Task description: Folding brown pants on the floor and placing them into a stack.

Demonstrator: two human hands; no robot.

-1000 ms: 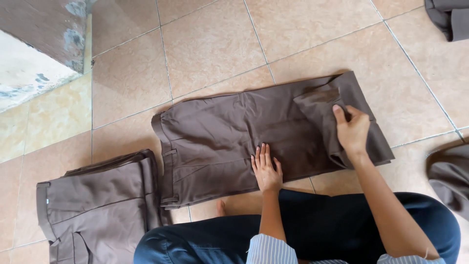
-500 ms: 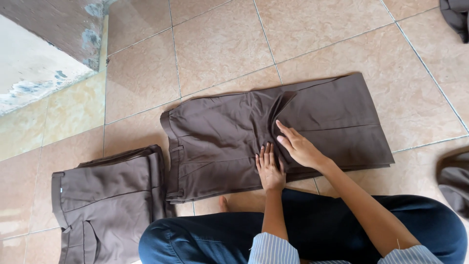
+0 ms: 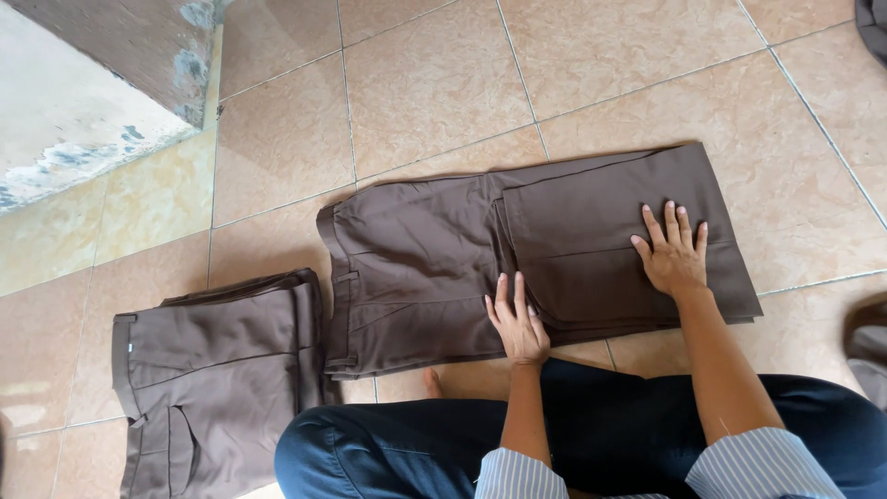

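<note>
A pair of brown trousers (image 3: 416,268) lies flat on the tiled floor in front of me, its legs folded back over themselves at the right half. My left hand (image 3: 517,323) presses flat on the near edge of the trousers at the fold, fingers apart. My right hand (image 3: 673,254) lies flat with spread fingers on the folded leg part further right. Neither hand grips the cloth.
A second brown garment (image 3: 212,370), folded, lies on the floor at the lower left. My crossed legs in dark blue trousers (image 3: 591,434) fill the bottom. More dark cloth shows at the right edge (image 3: 868,342) and the top right corner (image 3: 873,23). A worn wall base (image 3: 111,83) stands top left.
The trouser legs have been folded over towards the left. My right hand went from the right end to the middle, then back right, flat on the folded part. My left hand stayed put.
</note>
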